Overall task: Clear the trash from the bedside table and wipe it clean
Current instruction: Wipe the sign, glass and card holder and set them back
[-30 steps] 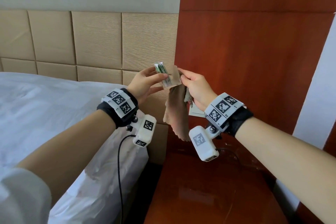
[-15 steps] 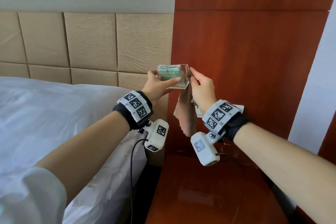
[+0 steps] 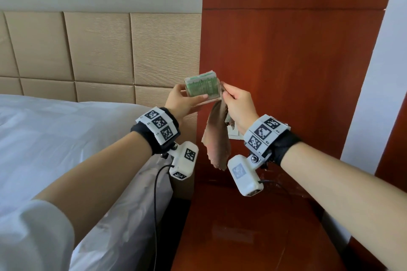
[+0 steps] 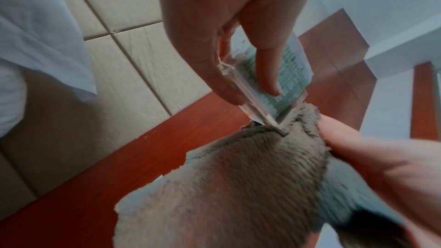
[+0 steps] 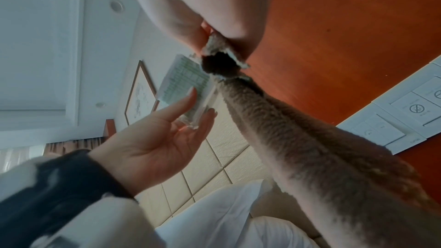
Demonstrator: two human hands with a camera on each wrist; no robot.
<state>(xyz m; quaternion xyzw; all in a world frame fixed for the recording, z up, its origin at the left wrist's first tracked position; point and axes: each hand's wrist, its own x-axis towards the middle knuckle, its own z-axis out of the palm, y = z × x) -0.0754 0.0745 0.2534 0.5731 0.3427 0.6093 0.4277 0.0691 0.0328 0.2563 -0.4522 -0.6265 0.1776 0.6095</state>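
My left hand holds a clear acrylic card stand with a green-printed card, thumb on its front and fingers behind. In the left wrist view the stand sits between thumb and fingers. My right hand pinches a grey-brown cloth against the stand's right edge; the rest of the cloth hangs down loosely. The cloth fills much of the right wrist view, and there its bunched tip touches the stand. Both hands are raised above the red-brown bedside table.
A white bed with a beige padded headboard lies to the left of the table. A red-brown wood panel rises behind the table and carries a white switch panel. A white wall stands at the right.
The left hand has turned the stand from edge-on until its printed face shows to the head camera. The right hand has kept the cloth at the stand's right edge.
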